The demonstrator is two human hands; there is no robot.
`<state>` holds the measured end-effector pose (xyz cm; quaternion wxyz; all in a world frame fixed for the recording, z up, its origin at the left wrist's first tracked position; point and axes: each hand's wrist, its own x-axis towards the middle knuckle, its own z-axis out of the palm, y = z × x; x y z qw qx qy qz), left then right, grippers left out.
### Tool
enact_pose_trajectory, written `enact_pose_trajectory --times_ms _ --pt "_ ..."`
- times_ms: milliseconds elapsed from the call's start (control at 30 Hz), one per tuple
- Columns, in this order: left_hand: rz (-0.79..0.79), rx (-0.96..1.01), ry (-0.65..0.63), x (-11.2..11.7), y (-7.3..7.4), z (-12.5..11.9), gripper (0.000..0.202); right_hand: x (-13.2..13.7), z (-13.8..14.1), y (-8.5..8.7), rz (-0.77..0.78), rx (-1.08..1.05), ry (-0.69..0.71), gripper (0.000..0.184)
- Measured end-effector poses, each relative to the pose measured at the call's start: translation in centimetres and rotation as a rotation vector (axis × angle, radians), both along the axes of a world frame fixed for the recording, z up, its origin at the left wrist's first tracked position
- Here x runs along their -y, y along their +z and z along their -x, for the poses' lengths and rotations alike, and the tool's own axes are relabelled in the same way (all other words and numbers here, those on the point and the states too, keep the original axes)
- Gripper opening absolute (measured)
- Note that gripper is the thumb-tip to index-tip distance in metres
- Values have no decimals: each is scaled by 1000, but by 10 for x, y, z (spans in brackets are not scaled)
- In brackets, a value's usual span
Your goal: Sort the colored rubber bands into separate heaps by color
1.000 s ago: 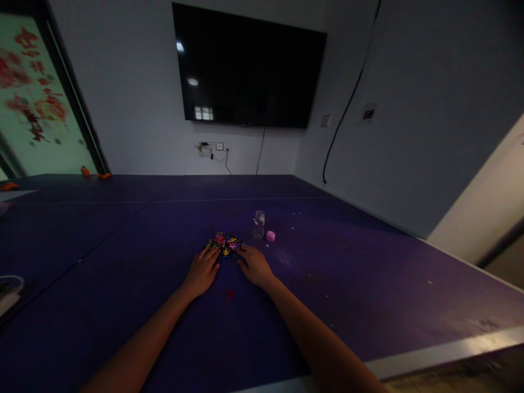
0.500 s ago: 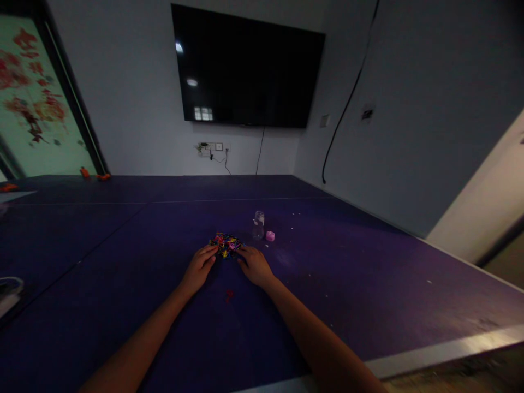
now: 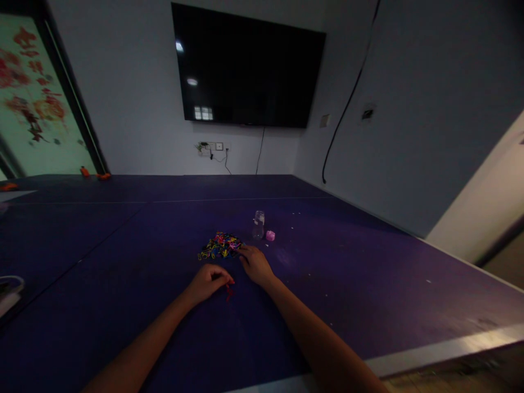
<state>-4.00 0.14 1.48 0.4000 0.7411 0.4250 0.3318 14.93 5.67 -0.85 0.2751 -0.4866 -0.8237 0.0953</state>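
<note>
A heap of small, many-coloured rubber bands (image 3: 223,245) lies on the purple tabletop, with a few yellow loops spread at its left edge. My left hand (image 3: 209,281) is closed in a pinch on a red rubber band (image 3: 231,281), nearer to me than the heap. Just below those fingertips lies a little bunch of red rubber bands (image 3: 229,295). My right hand (image 3: 254,263) rests palm down with fingers stretched out, their tips touching the heap's right side. Behind it stands a clear bottle (image 3: 258,225) without its lid, and a pink cap (image 3: 270,236) sits beside it.
The large purple table (image 3: 123,229) reaches back to the wall under a black television (image 3: 249,65). White scraps (image 3: 296,213) dot its right part. Orange objects (image 3: 103,176) lie at the far left edge, and a white item (image 3: 10,297) is at the near left.
My left hand has left the heap, moved towards me and to the right, and now pinches a red rubber band. The heap has spread leftward. My right hand has hardly moved.
</note>
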Motion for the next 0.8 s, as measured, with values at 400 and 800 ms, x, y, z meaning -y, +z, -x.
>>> enact_pose_trajectory --times_ms 400,800 --pt "89 33 -3 4 -2 -4 26 1 1 1 -9 -34 16 36" --pt "181 62 129 6 -1 -5 40 -2 -2 0 -6 -2 -115 44"
